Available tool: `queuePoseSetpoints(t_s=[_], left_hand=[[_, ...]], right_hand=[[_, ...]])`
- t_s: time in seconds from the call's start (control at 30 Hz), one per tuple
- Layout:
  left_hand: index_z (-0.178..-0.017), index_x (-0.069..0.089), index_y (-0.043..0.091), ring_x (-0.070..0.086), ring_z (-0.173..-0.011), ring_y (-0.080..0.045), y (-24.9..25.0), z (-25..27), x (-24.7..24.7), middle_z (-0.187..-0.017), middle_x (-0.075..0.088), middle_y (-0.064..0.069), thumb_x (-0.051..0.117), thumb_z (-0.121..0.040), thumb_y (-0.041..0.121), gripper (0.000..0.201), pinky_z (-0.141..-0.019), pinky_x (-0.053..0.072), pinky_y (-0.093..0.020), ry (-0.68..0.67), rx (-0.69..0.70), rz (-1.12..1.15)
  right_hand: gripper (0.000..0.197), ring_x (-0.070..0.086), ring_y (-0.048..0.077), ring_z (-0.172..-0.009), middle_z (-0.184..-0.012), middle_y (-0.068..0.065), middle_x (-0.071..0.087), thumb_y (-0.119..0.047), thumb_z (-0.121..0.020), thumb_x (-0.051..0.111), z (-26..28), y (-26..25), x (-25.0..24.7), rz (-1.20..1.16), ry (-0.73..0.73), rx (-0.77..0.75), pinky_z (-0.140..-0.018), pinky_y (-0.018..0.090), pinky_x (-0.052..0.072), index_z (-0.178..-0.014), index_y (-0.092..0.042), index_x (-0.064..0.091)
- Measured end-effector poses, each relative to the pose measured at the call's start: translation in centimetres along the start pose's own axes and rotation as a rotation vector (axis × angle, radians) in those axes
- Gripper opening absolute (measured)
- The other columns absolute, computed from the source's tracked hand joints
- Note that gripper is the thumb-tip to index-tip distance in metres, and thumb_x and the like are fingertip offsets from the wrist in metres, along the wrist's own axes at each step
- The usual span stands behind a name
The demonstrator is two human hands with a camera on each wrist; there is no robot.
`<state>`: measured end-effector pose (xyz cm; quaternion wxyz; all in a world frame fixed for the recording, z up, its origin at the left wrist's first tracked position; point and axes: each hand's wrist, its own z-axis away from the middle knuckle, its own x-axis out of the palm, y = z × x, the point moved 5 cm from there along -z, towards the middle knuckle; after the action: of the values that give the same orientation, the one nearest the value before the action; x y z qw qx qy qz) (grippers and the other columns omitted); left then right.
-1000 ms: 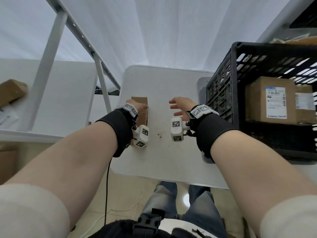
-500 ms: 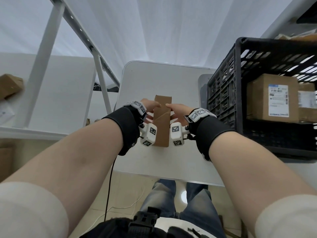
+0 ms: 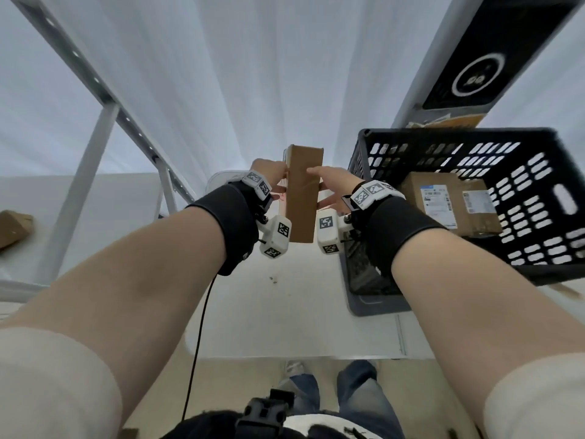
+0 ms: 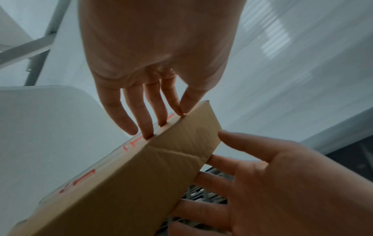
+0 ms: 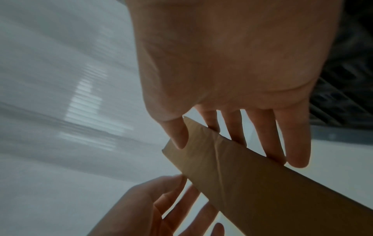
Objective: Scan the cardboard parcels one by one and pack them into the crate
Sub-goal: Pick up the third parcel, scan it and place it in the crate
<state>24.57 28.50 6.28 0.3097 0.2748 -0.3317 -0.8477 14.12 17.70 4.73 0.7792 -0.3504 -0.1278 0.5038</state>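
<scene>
A flat cardboard parcel is held on edge between the two hands, lifted above the white surface. The left hand is set against the parcel's left face, its straight fingers spread along the upper edge where red marks are printed. The right hand is set against the opposite face, its thumb laid over the narrow brown side and its fingers extended behind it; in both wrist views the fingers are seen mostly straight, pressing the parcel from either side rather than wrapped round it. White marker blocks and black wrist bands are worn on both forearms. Just to the right of the hands a black plastic crate with slotted walls is seen resting on a dark grey tray at the surface's right side. Inside the crate two more cardboard parcels with white printed labels are laid flat side by side. Far to the left another brown box is seen on a separate white shelf, well apart from the hands. A black panel with a white ring is mounted above the crate, and a grey metal frame is seen slanting at the left.
</scene>
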Motion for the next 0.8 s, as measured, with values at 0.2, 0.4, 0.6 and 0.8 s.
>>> queuePoseSetpoints(t_s=[0.2,0.4,0.6,0.8], left_hand=[[-0.091,0.069,0.008,0.071,-0.067,-0.019,7.7,5.6,0.9,-0.103,0.075,-0.009,0.058,-0.090,0.006,0.011,-0.058,0.050,-0.027,0.024,0.178,-0.003],[-0.100,0.060,0.008,0.064,-0.082,-0.026,14.1,11.9,3.6,-0.100,0.064,-0.011,0.061,-0.095,0.014,0.008,-0.080,0.058,-0.037,-0.051,0.367,-0.076],[-0.079,0.065,0.012,0.067,-0.064,-0.019,18.0,17.4,6.9,-0.087,0.068,-0.003,0.063,-0.088,0.009,0.010,-0.072,0.051,-0.029,-0.088,0.453,0.000],[-0.098,0.068,0.012,0.069,-0.067,-0.017,20.8,22.6,9.4,-0.094,0.070,-0.002,0.062,-0.091,0.013,0.010,-0.069,0.054,-0.029,-0.088,0.545,0.021]], right_hand=[[0.041,0.069,0.035,-0.098,-0.127,0.006,0.062,-0.032,-0.091,0.063,7.1,-4.4,-4.6,-0.076,0.042,-0.188,-0.076,0.045,0.062,-0.128,-0.015,0.057],[0.040,0.067,0.030,-0.091,-0.115,0.006,0.064,-0.023,-0.091,0.066,13.8,-6.6,-9.7,-0.077,0.166,-0.359,-0.063,0.034,0.058,-0.129,-0.017,0.054],[0.042,0.067,0.029,-0.105,-0.120,0.004,0.064,-0.021,-0.090,0.066,19.9,-7.9,-15.5,-0.027,0.295,-0.517,-0.080,0.041,0.059,-0.130,-0.018,0.055],[0.039,0.066,0.030,-0.102,-0.111,0.003,0.064,-0.021,-0.090,0.064,24.4,-8.3,-19.9,-0.057,0.363,-0.618,-0.076,0.039,0.059,-0.129,-0.020,0.059]])
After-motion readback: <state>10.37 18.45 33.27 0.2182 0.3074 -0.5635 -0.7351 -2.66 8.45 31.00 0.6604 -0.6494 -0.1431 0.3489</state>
